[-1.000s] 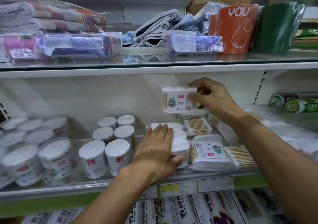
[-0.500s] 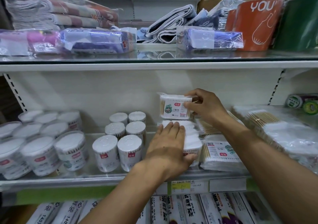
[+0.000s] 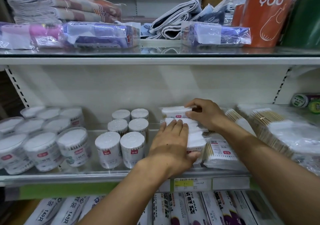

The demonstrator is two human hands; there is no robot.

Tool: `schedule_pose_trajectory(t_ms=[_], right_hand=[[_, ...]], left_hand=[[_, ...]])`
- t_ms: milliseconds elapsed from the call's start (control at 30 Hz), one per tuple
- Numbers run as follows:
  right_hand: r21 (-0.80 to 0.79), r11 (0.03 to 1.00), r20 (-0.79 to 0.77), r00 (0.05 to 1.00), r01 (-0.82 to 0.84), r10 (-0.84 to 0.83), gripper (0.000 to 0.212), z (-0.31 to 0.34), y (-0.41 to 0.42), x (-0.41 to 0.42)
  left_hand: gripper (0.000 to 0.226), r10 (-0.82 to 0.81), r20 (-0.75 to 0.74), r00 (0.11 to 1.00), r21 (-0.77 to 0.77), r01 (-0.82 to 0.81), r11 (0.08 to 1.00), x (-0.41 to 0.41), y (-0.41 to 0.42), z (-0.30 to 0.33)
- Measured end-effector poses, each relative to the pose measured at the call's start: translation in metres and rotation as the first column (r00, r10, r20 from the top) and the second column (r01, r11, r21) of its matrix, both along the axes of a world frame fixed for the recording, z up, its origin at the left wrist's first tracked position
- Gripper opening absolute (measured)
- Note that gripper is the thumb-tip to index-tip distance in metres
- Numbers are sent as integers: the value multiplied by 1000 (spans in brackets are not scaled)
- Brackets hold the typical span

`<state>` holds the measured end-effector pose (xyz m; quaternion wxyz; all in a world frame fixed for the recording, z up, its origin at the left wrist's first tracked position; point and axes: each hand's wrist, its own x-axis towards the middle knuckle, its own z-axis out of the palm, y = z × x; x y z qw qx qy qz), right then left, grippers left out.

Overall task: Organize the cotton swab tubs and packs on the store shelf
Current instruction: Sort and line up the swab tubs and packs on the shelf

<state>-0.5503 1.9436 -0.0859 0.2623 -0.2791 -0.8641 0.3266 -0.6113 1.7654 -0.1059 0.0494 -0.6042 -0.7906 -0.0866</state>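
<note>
Head view, shelf: glass shelf point(image 3: 83, 172) at mid height carries all the cotton swab stock; front rail bears price tags point(image 3: 186, 184).
Head view, row of packs: upright row of swab packs point(image 3: 194, 134) stands just right of the small tubs, running front to back, white tips upward.
Head view, left hand: left hand point(image 3: 171, 141) lies flat over the top of the row, fingers straight and pressed together, thumb hooked under the front pack; it steadies the row.
Head view, right hand: right hand point(image 3: 206, 115) pinches the rear pack point(image 3: 174, 113) between thumb and curled fingers at the back of the row, the pack upright and touching the pack in front of it.
Head view, small tubs: six white-lidded tubs point(image 3: 128, 133) in two columns, just left of the row.
Head view, large tubs: clear wide tubs point(image 3: 45, 138) grouped at far left.
Head view, loose packs: flat packs point(image 3: 220, 153) lie just right of the row, touching it; bulk bags of wooden-stick swabs point(image 3: 277, 129) further right.
Step in hand: seating one more pack at the rear of the upright row; judged nearly placed.
Next move calls for: release of the pinch once the pack stands square, left hand holding the row so it does not topple; the flat packs on the right appear due for standing up next.
</note>
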Motion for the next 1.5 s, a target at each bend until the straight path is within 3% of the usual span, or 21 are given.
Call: schedule_pose_trajectory(t_ms=[367, 667, 800, 1000, 1133, 1233, 1367, 1500], right_hand=[[60, 996, 213, 976, -58, 44, 11, 1, 3, 2], [321, 943, 413, 909, -83, -61, 39, 6, -3, 2], [360, 930, 342, 938, -67, -65, 32, 14, -9, 15], [279, 950, 26, 988, 139, -153, 30, 47, -1, 71], [281, 936, -17, 977, 211, -215, 29, 48, 5, 114], [277, 930, 90, 957, 240, -274, 35, 42, 2, 137], [387, 906, 386, 862, 172, -328, 46, 31, -11, 138], [553, 831, 497, 774, 64, -391, 55, 13, -12, 129]], left_hand=[[86, -4, 5, 1000, 6, 4, 1000, 1, -1, 1], [87, 0, -6, 1000, -18, 0, 1000, 0, -1, 3], [90, -14, -7, 1000, -49, 14, 999, 0, -1, 5], [93, -14, 4, 1000, -87, 14, 996, -2, -4, 12], [97, -4, 18, 1000, -77, 6, 997, 0, -8, 20], [94, -33, 6, 999, -64, 34, 997, 10, -11, 29], [85, -153, -24, 988, 80, 155, 985, 33, -7, 32], [58, -239, -139, 961, 89, 252, 963, 51, 12, 29]])
